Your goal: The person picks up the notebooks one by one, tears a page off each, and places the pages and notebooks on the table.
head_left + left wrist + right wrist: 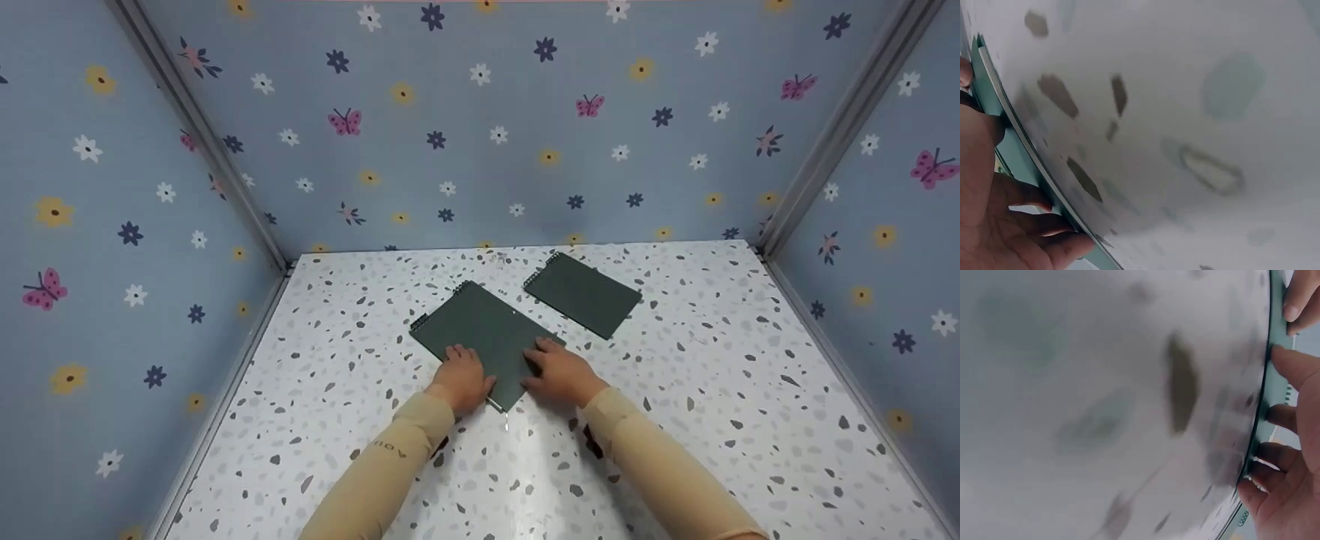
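Note:
A dark green spiral notebook lies closed and slanted on the speckled table, its black coils toward the far left. My left hand rests on its near-left edge, thumb by the near corner. Along the near-right edge, my right hand touches the cover with spread, slightly bent fingers. In the left wrist view, fingertips lie at the notebook's border, where a pale page edge shows. The right wrist view has the fingers lined up against the green edge.
A smaller dark green spiral notebook lies behind and to the right, coils toward the upper left. The white speckled tabletop is bounded by blue flowered panels at the back and both sides, with grey metal posts in the corners.

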`<state>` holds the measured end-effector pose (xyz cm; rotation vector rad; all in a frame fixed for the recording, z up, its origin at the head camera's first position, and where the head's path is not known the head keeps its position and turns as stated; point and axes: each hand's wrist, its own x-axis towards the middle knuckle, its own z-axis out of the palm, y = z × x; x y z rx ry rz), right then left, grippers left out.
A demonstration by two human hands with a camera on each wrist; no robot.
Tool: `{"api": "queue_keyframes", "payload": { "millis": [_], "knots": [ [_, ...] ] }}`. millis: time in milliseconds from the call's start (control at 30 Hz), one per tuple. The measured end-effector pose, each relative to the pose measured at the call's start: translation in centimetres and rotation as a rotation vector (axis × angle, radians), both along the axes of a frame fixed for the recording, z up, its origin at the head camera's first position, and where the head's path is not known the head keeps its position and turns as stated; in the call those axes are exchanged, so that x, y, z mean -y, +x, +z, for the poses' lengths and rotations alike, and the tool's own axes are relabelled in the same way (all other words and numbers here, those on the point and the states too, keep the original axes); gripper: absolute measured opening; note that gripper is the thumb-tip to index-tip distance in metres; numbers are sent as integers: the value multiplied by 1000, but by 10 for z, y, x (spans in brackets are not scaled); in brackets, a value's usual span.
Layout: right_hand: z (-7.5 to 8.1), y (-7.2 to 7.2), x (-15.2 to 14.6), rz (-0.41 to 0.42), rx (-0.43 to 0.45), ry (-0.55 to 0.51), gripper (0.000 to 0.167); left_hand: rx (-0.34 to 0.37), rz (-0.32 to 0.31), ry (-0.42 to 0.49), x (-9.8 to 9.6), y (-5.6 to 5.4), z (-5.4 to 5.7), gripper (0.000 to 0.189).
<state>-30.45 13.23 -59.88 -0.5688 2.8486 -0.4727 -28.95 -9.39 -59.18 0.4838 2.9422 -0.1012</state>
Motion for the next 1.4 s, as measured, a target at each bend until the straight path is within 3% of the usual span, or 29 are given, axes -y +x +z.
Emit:
{"api": "queue_keyframes", "payload": {
  "millis": [233, 333, 433, 600, 700, 800, 933, 1167, 1400],
  "knots": [
    [1, 6, -21, 56, 16, 28, 68, -29, -57, -18, -10, 22, 0, 78],
    [4, 8, -25, 69, 26, 50, 68, -47, -89, 23, -6, 24, 0, 74],
    [7, 10, -24, 87, 16, 52, 67, -47, -107, 83, 6, 17, 1, 62],
    [9, 12, -9, 100, -31, 37, 69, -60, -101, 95, 38, -8, 7, 49],
    [9, 15, 5, 73, -45, 43, 75, -75, -34, 85, 57, -22, 7, 50],
    [8, 18, 20, 25, -35, 62, 82, -48, 60, 96, 69, -35, 4, 49],
    [5, 21, 38, -42, -3, 96, 88, 17, 137, 129, 74, -46, 0, 47],
    [5, 24, 47, -95, 23, 86, 94, 19, 184, 144, 70, -55, -2, 38],
    [4, 17, 27, -65, 52, 39, 94, 0, 172, 189, 70, -49, 4, 22]
  ]
}}
